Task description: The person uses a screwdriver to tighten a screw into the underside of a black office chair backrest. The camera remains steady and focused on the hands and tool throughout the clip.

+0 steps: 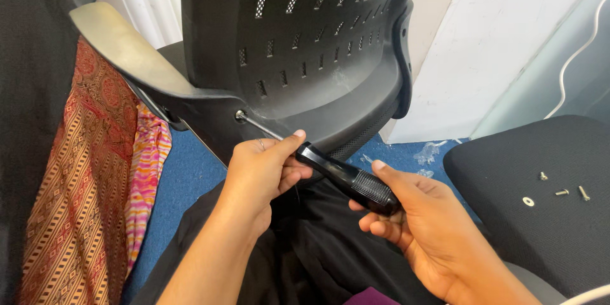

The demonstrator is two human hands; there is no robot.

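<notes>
While both hands grip long screwdriver with black ribbed plastic handle (349,179), its thin metal shaft runs up-left, tip seated in screw (241,115) on back of black perforated plastic chair backrest (305,44). Left hand (260,175) pinches handle's front end, thumb on top. Right hand (406,219) curled round handle's rear. Loose screws and washer (559,192) lie on black fabric seat cushion (553,216) at right. Grey armrest (124,47) upper left.
</notes>
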